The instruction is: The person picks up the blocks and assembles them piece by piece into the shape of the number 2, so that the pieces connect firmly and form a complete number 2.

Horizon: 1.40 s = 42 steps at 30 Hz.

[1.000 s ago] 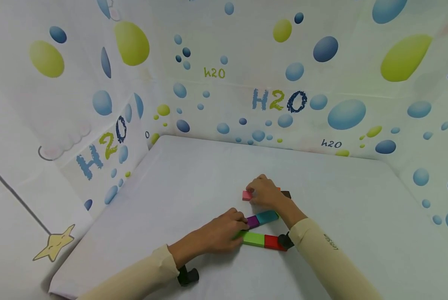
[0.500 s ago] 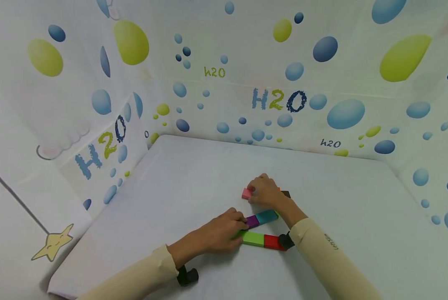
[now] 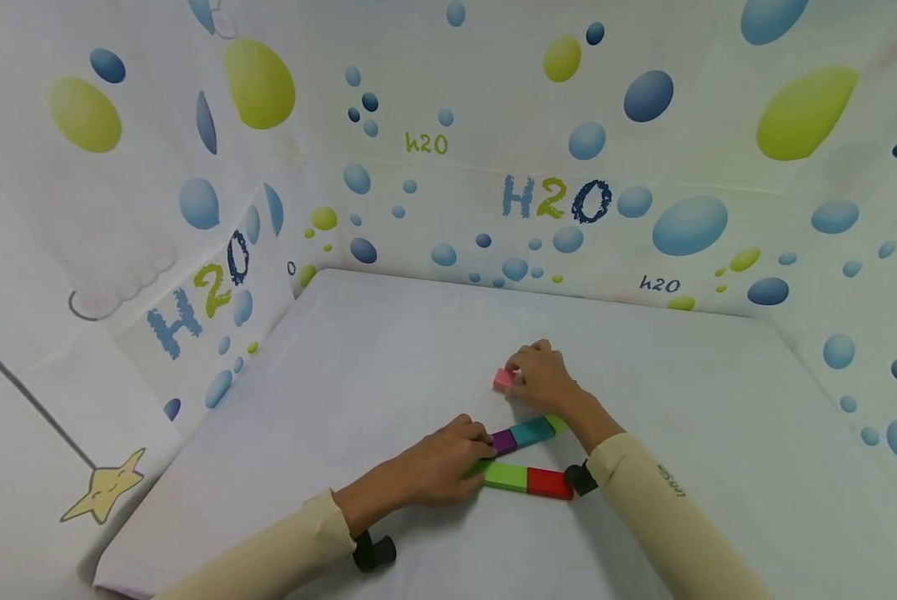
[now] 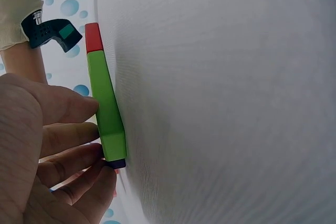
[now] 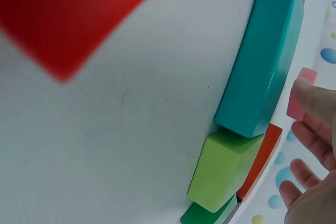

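Observation:
My right hand pinches a small pink block between thumb and fingertips, over the far side of the blocks. In the right wrist view, the pink block shows at the thumb tip. The left hand grips the left end of the block row, its thumb on the top edge of a green block and other fingertips by a dark purple end. A red block adjoins the green one. Behind run a purple block, a teal block and a light green block.
Beyond the light green block, an orange block and a dark green block show in the right wrist view. White cloth covers the table. A bubble-printed backdrop rises at the back and sides.
My right hand has shifted slightly right and away with the pink block. The orange and dark brown blocks, earlier visible beside it, are now hidden in the head view. The left hand stays put.

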Tool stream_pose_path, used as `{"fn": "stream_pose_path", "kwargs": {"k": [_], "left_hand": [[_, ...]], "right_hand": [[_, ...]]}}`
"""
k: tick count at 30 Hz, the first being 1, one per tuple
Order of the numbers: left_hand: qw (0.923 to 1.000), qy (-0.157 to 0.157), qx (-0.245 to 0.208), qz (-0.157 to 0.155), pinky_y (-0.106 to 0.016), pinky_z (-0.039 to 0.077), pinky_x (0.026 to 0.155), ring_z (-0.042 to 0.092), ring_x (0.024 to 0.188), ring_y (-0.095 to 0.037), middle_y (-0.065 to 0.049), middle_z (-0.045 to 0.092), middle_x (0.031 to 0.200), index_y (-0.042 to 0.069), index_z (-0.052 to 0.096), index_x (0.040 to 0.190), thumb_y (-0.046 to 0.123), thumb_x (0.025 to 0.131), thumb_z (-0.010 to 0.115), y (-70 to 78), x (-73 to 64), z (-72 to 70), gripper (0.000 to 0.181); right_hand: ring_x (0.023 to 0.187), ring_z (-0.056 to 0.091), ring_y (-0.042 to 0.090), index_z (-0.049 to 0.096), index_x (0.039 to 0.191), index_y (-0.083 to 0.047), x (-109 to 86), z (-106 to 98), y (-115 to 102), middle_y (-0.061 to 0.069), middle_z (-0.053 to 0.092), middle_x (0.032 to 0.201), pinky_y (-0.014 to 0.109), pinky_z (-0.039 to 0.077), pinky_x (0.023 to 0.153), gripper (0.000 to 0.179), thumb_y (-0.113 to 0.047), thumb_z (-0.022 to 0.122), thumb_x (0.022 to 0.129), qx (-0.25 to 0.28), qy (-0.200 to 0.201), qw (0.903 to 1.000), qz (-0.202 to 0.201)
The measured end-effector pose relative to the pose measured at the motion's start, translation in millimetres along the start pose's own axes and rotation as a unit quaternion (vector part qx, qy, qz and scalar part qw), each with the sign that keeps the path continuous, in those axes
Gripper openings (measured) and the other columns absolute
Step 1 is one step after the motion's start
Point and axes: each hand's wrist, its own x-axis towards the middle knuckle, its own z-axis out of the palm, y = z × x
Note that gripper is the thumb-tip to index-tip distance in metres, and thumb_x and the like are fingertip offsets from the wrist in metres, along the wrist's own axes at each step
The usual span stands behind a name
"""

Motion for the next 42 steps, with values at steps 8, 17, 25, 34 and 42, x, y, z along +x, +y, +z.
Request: {"fn": "stream_pose_path", "kwargs": {"k": [8, 17, 25, 34, 42], "left_hand": [[1.0, -0.001, -0.005, -0.001, -0.022, 0.05, 0.091, 0.054, 0.111, -0.014, -0.003, 0.065, 0.125, 0.009, 0.072, 0.124, 0.017, 0.094, 0.066, -1.1, 0.0, 0.2, 0.032], [1.0, 0.004, -0.003, 0.003, -0.021, 0.05, 0.091, 0.054, 0.111, -0.014, -0.004, 0.065, 0.124, 0.009, 0.073, 0.124, 0.016, 0.094, 0.066, -1.7, -0.8, 2.0, 0.032], [1.0, 0.005, -0.005, 0.004, -0.021, 0.05, 0.091, 0.054, 0.111, -0.014, -0.003, 0.065, 0.124, 0.009, 0.073, 0.124, 0.017, 0.094, 0.066, -1.7, 0.4, 1.6, 0.032], [0.9998, -0.009, -0.017, -0.006, -0.02, 0.05, 0.09, 0.053, 0.11, -0.012, -0.002, 0.065, 0.123, 0.009, 0.073, 0.124, 0.018, 0.093, 0.068, -2.7, 1.5, 3.4, 0.032], [0.9993, -0.012, -0.033, -0.01, -0.02, 0.05, 0.09, 0.053, 0.108, -0.011, 0.0, 0.065, 0.12, 0.01, 0.074, 0.122, 0.016, 0.091, 0.07, -4.1, 2.8, 4.7, 0.031]], "right_hand": [[0.125, 0.041, 0.035, 0.07, 0.112, -0.007, 2.4, 3, 2, 0.009, 0.063, 0.12, 0.055, 0.038, 0.101, 0.03, -0.026, 0.078, 0.089, -0.023, -0.01, 0.9993, 0.027], [0.121, 0.041, 0.033, 0.07, 0.111, -0.007, 2.4, 6, 3, 0.008, 0.063, 0.116, 0.053, 0.038, 0.1, 0.033, -0.029, 0.08, 0.088, -0.042, -0.03, 0.9972, 0.053], [0.123, 0.04, 0.035, 0.069, 0.11, -0.008, 2.9, 6, 5, 0.008, 0.063, 0.117, 0.055, 0.037, 0.1, 0.034, -0.031, 0.08, 0.088, -0.048, -0.03, 0.9969, 0.055], [0.127, 0.041, 0.036, 0.067, 0.116, -0.006, -0.6, 8, 6, 0.01, 0.063, 0.119, 0.054, 0.039, 0.104, 0.041, -0.032, 0.08, 0.087, -0.035, -0.036, 0.997, 0.059], [0.138, 0.036, 0.039, 0.06, 0.135, -0.007, -16.8, 4, 1, 0.013, 0.059, 0.139, 0.059, 0.037, 0.11, 0.056, -0.036, 0.077, 0.089, -0.007, -0.012, 0.9988, 0.046]]}}
